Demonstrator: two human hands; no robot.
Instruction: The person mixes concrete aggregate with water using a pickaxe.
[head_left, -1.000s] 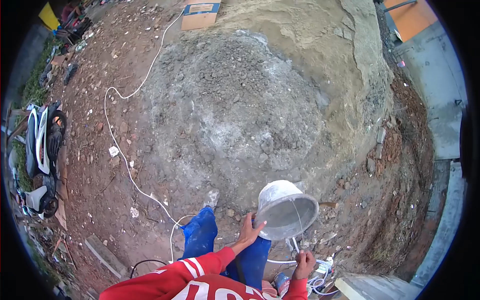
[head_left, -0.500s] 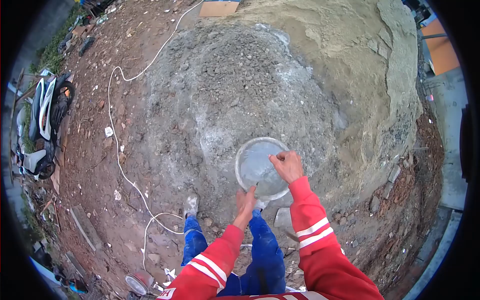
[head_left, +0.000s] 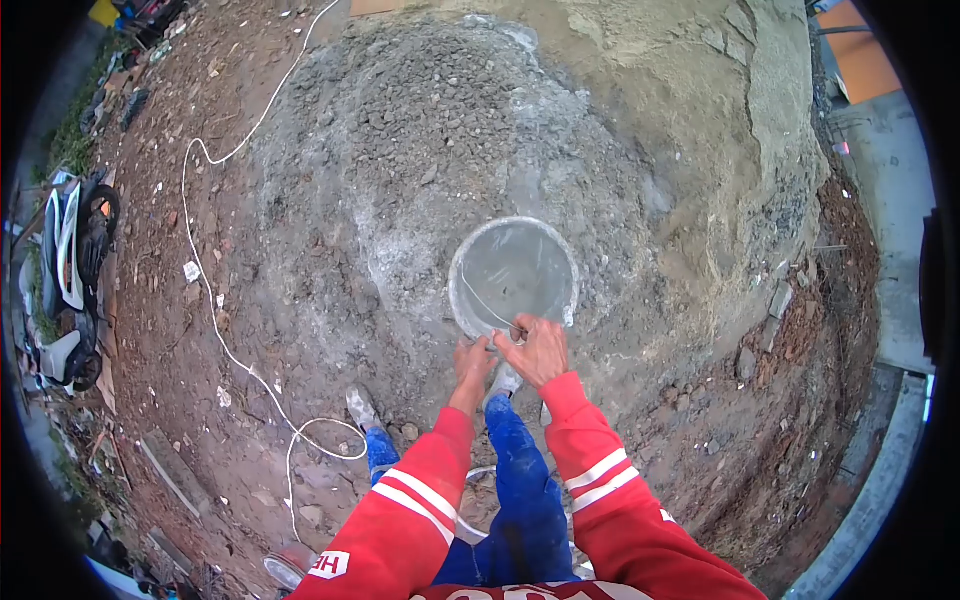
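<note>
A round bucket point(head_left: 515, 275) with a pale, cement-crusted rim stands in front of my feet, with greyish water or wet residue inside. A thin wire handle point(head_left: 482, 301) curves across its opening toward my right hand. My right hand point(head_left: 538, 352) is at the near rim, its fingers pinched around the end of this wire. Close beside it, my left hand point(head_left: 473, 368) curls its fingers against the near-left rim. The fingertips of both hands partly hide that stretch of rim.
A heap of grey gravelly mix point(head_left: 420, 130) lies beyond the bucket, with a sand pile point(head_left: 670, 100) at the upper right. A white cable point(head_left: 215, 305) winds along the left ground, looping near my left shoe point(head_left: 362, 407). A motorbike point(head_left: 75, 280) is at far left.
My right hand has come down from over the bucket's right side to the near rim, beside my left hand. The wire now shows across the opening. The whole view has shifted slightly.
</note>
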